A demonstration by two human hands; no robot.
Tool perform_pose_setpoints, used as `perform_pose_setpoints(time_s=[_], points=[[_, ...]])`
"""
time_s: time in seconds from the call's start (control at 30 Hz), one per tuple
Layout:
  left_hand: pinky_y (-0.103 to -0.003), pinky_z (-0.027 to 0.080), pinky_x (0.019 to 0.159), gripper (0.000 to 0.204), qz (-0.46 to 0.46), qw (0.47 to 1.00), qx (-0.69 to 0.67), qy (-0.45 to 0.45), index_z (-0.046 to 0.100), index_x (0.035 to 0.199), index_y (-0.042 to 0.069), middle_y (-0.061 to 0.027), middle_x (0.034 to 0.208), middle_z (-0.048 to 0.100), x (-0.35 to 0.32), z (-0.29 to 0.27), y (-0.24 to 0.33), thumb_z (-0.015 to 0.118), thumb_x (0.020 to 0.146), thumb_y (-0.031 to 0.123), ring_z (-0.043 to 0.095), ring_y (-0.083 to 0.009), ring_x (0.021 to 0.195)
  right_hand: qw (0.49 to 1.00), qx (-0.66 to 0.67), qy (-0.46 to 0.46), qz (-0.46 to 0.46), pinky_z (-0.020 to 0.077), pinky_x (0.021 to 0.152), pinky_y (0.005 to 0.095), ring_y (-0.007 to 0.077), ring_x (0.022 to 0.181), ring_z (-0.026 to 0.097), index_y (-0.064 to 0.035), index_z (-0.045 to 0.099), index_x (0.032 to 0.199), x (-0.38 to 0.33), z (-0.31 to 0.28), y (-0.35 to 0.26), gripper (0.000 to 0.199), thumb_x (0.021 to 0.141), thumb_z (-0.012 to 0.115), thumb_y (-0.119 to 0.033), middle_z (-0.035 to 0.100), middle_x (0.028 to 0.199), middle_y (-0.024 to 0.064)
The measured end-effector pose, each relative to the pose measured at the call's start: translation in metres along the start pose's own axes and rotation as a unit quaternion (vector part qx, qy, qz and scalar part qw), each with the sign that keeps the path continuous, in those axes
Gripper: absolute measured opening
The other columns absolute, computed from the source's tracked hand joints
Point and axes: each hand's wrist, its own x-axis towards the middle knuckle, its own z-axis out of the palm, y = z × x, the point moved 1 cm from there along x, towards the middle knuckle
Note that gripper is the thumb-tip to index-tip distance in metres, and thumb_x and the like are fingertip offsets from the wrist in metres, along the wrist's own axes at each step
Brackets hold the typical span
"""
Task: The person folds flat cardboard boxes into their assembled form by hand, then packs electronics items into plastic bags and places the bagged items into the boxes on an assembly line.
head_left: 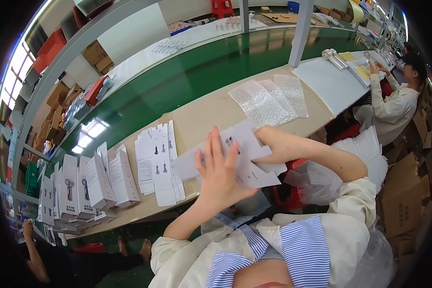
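Note:
A white folding carton [247, 137] with small dark printed pictures is held up above the near edge of the bench, its end flaps spread toward me. My left hand [219, 168] lies across its near face with long, stretched fingers, the thumb by the lower flaps. From the right, my right hand [273, 142] grips the flap end; its fingertips are hidden behind the card. Left of my hands, a stack of flat unfolded cartons [165, 163] rests on the bench. Beyond it stand several made-up white boxes [98, 180] with a handheld device pictured on some.
Bubble-wrap sheets [269, 101] lie on the beige bench [201, 127]. A green conveyor belt [177, 89] runs behind it, under grey metal posts [301, 36]. At right, a co-worker [391, 103] sits at a white table; cardboard [403, 201] lies nearer. Another person's arm [31, 245] shows lower left.

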Motion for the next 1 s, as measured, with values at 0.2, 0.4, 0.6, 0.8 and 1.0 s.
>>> perform_pose_setpoints(time_s=[0.2,0.4,0.6,0.8,1.0], points=[[-0.057,0.007,0.102,0.123,-0.028,0.998,0.003,0.06,0.016,0.14,0.014,-0.0267,0.142,0.022,0.009,-0.016,-0.027,0.086,0.042,0.04,0.03,-0.0376,0.129,0.987,-0.083,0.087,0.103,0.0499,0.072,0.033,0.0271,0.078,0.064,0.0065,0.062,0.091,0.009,-0.022,-0.021,0.03,0.071,0.064,-0.015,0.065,0.084,0.0198],[-0.058,0.01,0.101,0.11,-0.001,1.0,0.005,0.02,0.023,0.134,0.017,-0.0241,0.138,0.031,0.027,-0.013,-0.019,0.086,0.045,0.034,0.031,-0.0387,0.129,0.977,-0.157,0.015,0.146,0.0491,0.073,0.0341,0.0266,0.078,0.064,0.0051,0.063,0.092,0.033,-0.019,-0.018,0.03,0.072,0.065,-0.017,0.066,0.083,0.0192],[-0.057,0.005,0.104,0.112,0.037,0.992,-0.026,0.118,0.024,0.13,0.015,-0.0254,0.139,0.028,0.005,0.005,-0.048,0.089,0.041,0.037,0.035,-0.0377,0.128,0.983,-0.131,0.002,0.132,0.0498,0.072,0.0348,0.0295,0.077,0.065,0.0026,0.061,0.106,0.046,-0.027,-0.002,0.042,0.072,0.066,-0.021,0.065,0.093,0.0214],[-0.054,0.02,0.102,0.107,-0.076,0.966,-0.099,0.226,0.023,0.132,0.014,-0.0197,0.134,0.037,-0.013,0.009,-0.065,0.089,0.049,0.028,0.042,-0.0357,0.119,0.93,0.322,-0.014,0.178,0.0471,0.087,0.0349,0.0295,0.109,0.057,-0.0013,0.044,0.132,0.033,-0.053,-0.012,0.073,0.072,0.072,-0.033,0.035,0.141,0.0166],[-0.044,0.031,0.102,0.11,-0.137,0.915,-0.228,0.304,0.02,0.133,0.009,-0.0176,0.13,0.039,-0.008,0.031,-0.041,0.091,0.05,0.024,0.046,-0.0313,0.115,0.928,0.033,0.293,-0.229,0.0317,0.103,0.0412,0.0275,0.12,0.044,-0.0049,0.02,0.141,0.029,0.045,0.002,0.106,0.058,0.084,-0.023,0.034,0.137,0.0166]])
